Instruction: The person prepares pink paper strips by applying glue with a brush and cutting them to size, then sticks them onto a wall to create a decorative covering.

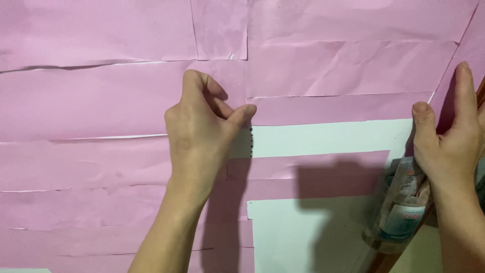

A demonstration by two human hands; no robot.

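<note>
Two hands, one clear plastic bottle, many overlapping pink paper sheets (101, 101) on a white wall (323, 139). Left hand (202, 126): thumb and fingers pinched on a sheet's edge beside a dotted strip. Right hand (449, 131): open, flat against paper at the right edge, its palm touching the clear bottle (399, 207) below.
</note>
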